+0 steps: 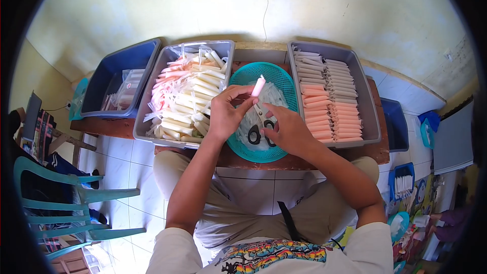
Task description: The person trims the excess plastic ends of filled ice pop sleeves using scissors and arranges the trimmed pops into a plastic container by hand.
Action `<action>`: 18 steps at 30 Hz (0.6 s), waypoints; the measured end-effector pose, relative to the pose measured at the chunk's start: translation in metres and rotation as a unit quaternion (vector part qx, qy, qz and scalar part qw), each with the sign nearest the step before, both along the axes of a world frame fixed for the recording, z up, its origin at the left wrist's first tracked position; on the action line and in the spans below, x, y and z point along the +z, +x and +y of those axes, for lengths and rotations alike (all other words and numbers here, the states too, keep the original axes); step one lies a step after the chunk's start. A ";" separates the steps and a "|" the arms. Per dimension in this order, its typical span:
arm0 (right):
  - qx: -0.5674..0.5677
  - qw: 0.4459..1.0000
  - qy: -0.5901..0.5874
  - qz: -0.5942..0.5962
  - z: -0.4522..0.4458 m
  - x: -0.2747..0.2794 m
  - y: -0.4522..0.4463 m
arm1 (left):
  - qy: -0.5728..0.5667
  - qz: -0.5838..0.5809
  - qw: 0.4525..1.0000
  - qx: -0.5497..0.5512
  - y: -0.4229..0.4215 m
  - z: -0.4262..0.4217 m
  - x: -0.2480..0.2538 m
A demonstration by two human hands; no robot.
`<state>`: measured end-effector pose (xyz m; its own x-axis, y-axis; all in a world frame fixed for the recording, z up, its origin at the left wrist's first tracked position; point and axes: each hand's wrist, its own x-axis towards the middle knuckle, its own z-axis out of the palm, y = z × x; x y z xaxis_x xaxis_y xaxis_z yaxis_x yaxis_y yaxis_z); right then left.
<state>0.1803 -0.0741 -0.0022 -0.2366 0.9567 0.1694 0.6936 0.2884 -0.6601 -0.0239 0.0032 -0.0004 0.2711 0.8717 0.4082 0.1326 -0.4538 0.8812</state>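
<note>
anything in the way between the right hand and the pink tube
Yes: the scissors held in the right hand point up toward the pink tube, and the left hand covers the tube's lower end with its fingers. Nothing visible covers the upper end.

Hands, two: left hand (231, 109), right hand (286, 131). Held pink tube (258, 87), one. Scissors (261, 115), one pair. Teal mesh basket (256, 158), one. Grey tubs, two: left grey tub (230, 61), right grey tub (373, 111), whose filled tubes (317, 92) form two columns, too crowded to count. Green chair (56, 207), one.
</note>
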 end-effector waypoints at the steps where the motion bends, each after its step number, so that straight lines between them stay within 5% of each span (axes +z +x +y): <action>1: -0.003 1.000 0.000 0.001 -0.003 0.011 0.002 | -0.070 -0.046 0.996 -0.019 0.003 -0.002 -0.001; 3: 0.008 0.993 -0.035 0.111 -0.009 0.030 0.006 | -0.141 -0.088 0.985 -0.042 0.008 -0.006 -0.001; 8: -0.024 0.992 0.041 0.121 -0.012 0.037 0.018 | -0.275 -0.198 0.936 -0.097 0.028 -0.018 0.006; 18: -0.144 0.982 0.089 0.085 -0.015 0.046 0.077 | -0.270 -0.207 0.927 -0.160 0.109 -0.021 0.019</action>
